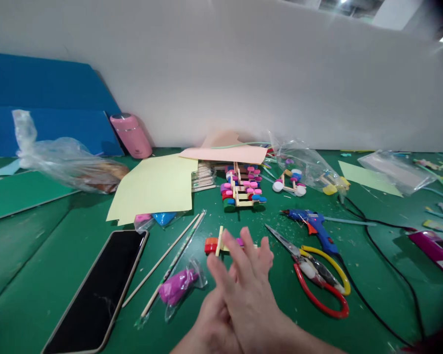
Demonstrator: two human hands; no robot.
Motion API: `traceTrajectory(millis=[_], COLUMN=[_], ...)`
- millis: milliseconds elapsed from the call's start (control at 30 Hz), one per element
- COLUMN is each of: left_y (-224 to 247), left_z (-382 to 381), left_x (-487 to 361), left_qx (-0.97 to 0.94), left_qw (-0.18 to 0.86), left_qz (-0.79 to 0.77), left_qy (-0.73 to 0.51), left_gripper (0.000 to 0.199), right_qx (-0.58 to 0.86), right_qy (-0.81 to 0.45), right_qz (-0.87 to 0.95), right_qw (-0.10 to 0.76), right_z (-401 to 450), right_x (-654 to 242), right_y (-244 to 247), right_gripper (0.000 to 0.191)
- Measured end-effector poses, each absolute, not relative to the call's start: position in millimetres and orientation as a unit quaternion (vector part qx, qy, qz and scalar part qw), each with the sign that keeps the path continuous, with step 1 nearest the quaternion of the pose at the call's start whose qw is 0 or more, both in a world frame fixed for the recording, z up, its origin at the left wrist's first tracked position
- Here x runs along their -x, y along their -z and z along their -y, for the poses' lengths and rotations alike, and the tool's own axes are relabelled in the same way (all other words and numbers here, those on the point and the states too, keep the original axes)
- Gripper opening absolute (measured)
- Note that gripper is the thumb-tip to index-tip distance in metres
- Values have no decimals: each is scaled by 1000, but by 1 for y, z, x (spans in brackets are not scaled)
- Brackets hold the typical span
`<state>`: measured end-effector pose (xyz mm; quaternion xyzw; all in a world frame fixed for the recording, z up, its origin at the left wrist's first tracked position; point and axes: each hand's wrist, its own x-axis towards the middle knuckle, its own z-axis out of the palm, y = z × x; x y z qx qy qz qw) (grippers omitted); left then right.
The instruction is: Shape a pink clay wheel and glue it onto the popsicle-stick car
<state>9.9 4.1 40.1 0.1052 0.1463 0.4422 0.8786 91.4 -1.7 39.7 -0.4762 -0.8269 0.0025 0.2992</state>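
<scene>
My right hand point(253, 290) lies across my left hand point(213, 317), palm against palm, with its fingers stretched and spread. The left hand is mostly covered; its extended fingertips show past the right hand. Anything between the palms is hidden. Just beyond the fingers is a small stick piece with a red-orange clay part point(211, 245), an upright pale stick point(219, 241) and a purple bit, partly covered by the fingers. Wrapped purple clay point(179, 286) rests left of the hands. Farther back stand several joined stick pieces with coloured clay ends point(243, 189), and a similar one point(290, 183).
A phone point(98, 290) and thin sticks point(162, 258) lie left. Scissors point(317, 275), a blue glue gun point(313, 223) and its black cable point(384, 265) are right. Paper sheets point(158, 184), a plastic bag point(70, 160) and a pink bottle point(132, 135) stand or lie behind.
</scene>
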Motion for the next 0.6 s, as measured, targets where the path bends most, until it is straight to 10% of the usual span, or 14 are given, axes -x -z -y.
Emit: traceTrajectory(millis=[400,600], left_y=[-32,-34], left_z=[-3,-1], left_x=[-7,-9], left_qx=[-30,-19], left_qw=[860,874], left_qz=[-207,-191], left_qy=[-465,-448], left_gripper=[26,29], right_qx=[489,495], right_qy=[-62,-98], right_qz=[760,773], right_qw=[423,384], right_z=[-10,6], right_x=[-136,-128], right_y=[-48,-25], right_gripper=[18,28])
